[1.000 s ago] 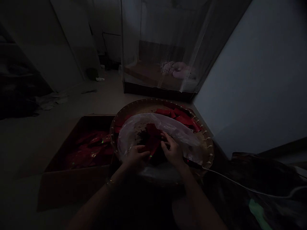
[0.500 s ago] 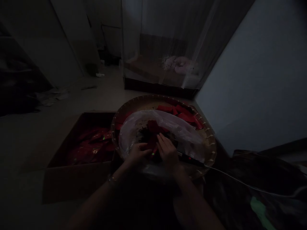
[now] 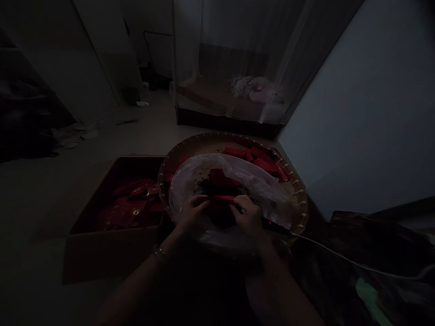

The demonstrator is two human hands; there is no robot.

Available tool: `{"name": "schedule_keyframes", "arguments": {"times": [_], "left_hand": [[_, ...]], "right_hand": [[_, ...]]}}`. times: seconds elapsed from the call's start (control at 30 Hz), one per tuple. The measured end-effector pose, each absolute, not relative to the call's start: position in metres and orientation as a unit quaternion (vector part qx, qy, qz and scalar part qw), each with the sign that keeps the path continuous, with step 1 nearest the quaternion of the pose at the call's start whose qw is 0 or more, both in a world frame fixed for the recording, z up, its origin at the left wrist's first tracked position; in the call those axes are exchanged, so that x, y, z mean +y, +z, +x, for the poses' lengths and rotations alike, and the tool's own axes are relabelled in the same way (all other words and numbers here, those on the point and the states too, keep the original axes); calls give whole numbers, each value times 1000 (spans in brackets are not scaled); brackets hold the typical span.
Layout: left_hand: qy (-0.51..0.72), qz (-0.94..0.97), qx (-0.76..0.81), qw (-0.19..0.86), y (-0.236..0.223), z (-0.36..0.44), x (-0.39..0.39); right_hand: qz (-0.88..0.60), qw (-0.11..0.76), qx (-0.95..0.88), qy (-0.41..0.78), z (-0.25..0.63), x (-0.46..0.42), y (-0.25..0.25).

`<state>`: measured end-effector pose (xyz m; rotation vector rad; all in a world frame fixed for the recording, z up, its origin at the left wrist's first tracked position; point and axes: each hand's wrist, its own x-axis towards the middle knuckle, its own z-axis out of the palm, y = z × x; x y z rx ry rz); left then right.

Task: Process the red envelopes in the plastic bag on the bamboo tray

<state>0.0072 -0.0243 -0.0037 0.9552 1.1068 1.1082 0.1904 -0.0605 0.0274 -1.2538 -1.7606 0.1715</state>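
The room is very dark. My left hand [image 3: 190, 216] and my right hand [image 3: 249, 216] each pinch one end of a red packet [image 3: 222, 198], held level between them over a clear plastic bag [image 3: 258, 185]. The bag lies in a round woven basket tray [image 3: 299, 199] and holds dark loose material with more red packets [image 3: 219, 177]. Other red packets [image 3: 261, 160] lie at the tray's far right side. A thin black tool [image 3: 273, 226] with a small red light and a white cord lies just right of my right hand.
A cardboard box [image 3: 112, 253] of red packets stands left of the tray. Behind the tray is a net-covered frame [image 3: 234, 68] with a pale bundle inside. A pale wall [image 3: 367, 113] rises on the right. Dark cloth [image 3: 367, 262] lies at lower right.
My hands have moved apart and lifted a red packet, now stretched level between them. Before, both hands were down among the packets in the bag.
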Motion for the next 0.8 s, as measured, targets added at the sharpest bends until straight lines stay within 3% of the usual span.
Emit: {"name": "schedule_keyframes", "arguments": {"times": [0.33,0.43,0.6,0.8], "left_hand": [[452,480,436,612,-1,11,-30],[447,465,416,641,0,11,-30],[441,468,394,656,2,10,-32],[411,516,421,623,6,6,-28]], "right_hand": [[-503,496,-705,56,194,-66,18],[-560,481,-656,160,192,-67,12],[-552,408,-574,446,186,-65,9],[-528,416,-559,486,191,-59,10]]}}
